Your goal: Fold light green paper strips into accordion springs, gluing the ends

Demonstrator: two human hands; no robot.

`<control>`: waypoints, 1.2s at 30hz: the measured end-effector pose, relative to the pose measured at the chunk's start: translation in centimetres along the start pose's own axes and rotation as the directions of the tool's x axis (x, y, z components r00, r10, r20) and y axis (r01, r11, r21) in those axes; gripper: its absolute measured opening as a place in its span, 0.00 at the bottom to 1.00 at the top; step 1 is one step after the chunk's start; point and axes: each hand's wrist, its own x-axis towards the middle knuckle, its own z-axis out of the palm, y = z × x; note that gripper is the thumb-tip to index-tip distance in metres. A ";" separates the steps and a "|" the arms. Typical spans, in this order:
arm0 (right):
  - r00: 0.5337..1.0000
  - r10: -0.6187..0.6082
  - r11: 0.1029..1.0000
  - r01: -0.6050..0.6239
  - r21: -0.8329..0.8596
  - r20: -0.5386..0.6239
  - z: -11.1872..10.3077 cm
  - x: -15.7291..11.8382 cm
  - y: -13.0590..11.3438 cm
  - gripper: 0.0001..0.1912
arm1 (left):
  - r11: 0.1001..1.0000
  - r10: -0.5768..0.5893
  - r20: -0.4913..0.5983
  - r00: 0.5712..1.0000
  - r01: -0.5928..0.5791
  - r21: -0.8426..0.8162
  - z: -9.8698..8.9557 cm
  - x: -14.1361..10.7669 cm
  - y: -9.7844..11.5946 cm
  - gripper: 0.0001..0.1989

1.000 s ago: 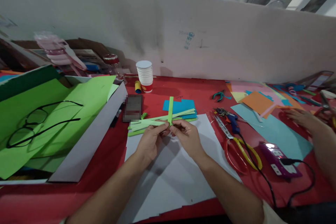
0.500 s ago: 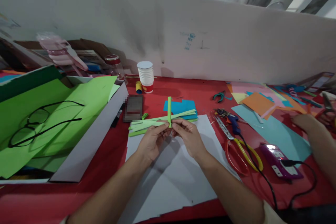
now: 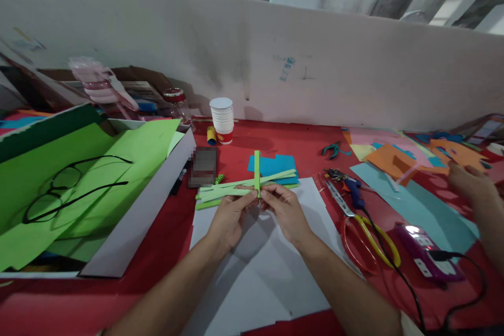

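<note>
Between the fingertips of both hands stands a bright green paper strip, pointing away from me. My left hand pinches its near end from the left. From the other side my right hand pinches the same end, and the tips nearly meet. How the paper lies inside the fingers is hidden. Behind the hands, several pale green paper strips lie across white paper sheets. A piece of blue paper rests just beyond them, and a small green paper coil sits left of it.
At left stands a box with green sheets and eyeglasses in it. Paper cups stand ahead. To the right lie scissors, a glue gun with cord, and a purple power strip. Another person's hand holds orange paper.
My hands keep their pinch on the green strip with barely any movement. The whole view has shifted slightly. At right, the other person's hand now has a cut orange paper.
</note>
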 end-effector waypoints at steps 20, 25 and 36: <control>0.991 -0.117 0.929 0.085 -0.360 -0.069 -0.5 -0.6 -0.4 0.17 | 0.995 -0.083 -0.150 0.985 0.074 -0.062 -0.1 0.5 0.9 0.10; 0.993 -0.115 0.954 0.115 -0.278 0.019 -0.3 -0.3 0.5 0.15 | 0.999 -0.038 -0.074 0.997 0.036 -0.032 0.1 0.1 0.7 0.09; 0.995 -0.104 0.992 0.104 -0.078 0.002 0.3 -0.3 0.8 0.08 | 0.996 0.079 0.015 0.997 -0.080 0.032 0.4 -0.2 0.1 0.05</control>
